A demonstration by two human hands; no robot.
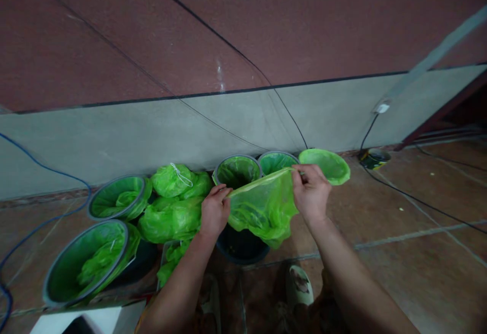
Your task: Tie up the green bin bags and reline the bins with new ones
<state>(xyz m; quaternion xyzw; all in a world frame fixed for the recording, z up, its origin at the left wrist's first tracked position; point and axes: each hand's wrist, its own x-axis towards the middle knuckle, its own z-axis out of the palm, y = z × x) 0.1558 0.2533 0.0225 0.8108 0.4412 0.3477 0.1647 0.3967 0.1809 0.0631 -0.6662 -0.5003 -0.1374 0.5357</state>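
Note:
A thin green mesh-like bag (pixel 262 207) is stretched between my two hands, its rim pulled nearly straight and its body hanging down. My left hand (pixel 215 210) pinches the left end of that rim. At the right end, my right hand (pixel 312 192) grips it between thumb and fingers. Below the bag a dark bucket (pixel 243 253) stands on the floor, partly covered by the hanging material. Just behind are a bucket lined in green (pixel 238 159), a second lined bucket (pixel 277 159) and one with a green cover over its rim (pixel 325 167).
Two more lined buckets, a rear one (pixel 114 197) and a front one (pixel 85 263), stand at left beside bundled green bags (pixel 171 217). A blue cable (pixel 45 164) runs along the left. A small tin (pixel 375 158) and black cable (pixel 418 202) lie right, near the wall.

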